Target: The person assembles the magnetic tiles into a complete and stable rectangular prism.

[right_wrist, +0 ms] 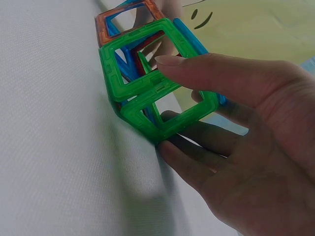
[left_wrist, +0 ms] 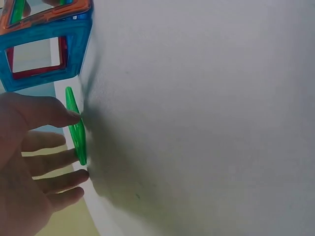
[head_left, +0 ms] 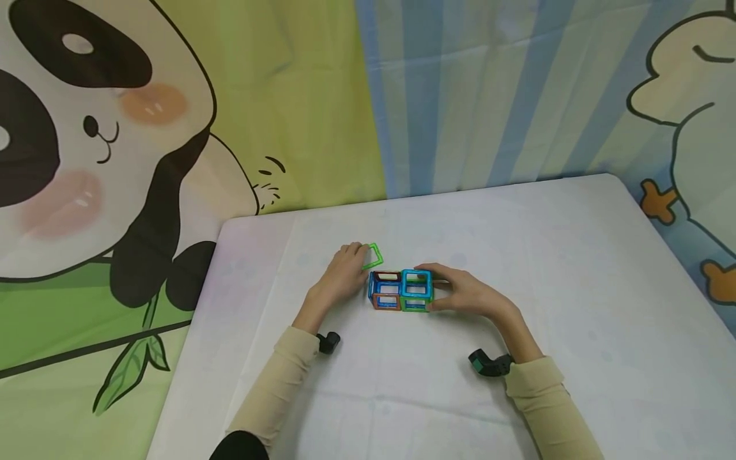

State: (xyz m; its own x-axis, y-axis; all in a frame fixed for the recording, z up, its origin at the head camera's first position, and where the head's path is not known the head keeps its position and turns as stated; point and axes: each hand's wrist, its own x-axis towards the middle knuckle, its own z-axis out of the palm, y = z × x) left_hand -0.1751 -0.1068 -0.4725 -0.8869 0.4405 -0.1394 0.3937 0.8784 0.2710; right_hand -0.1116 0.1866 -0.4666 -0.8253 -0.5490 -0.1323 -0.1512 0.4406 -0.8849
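A box-like structure of magnetic tiles [head_left: 401, 291] stands on the table, built from blue, green, orange and dark red square frames. My right hand [head_left: 462, 291] holds its right end, the thumb on the near green tile [right_wrist: 142, 86] and the other fingers behind. Just beyond the structure's left end, my left hand [head_left: 345, 275] pinches a loose green magnetic tile [head_left: 374, 255]. In the left wrist view this green tile [left_wrist: 76, 125] shows edge-on between thumb and fingers, close to the blue end tile [left_wrist: 74, 49].
A white cloth covers the table [head_left: 575, 268]. Behind it hangs a curtain [head_left: 322, 96] printed with a panda and other cartoon figures. Each wrist carries a small black camera [head_left: 490, 364]. A black round shape [head_left: 240, 446] shows at the lower edge.
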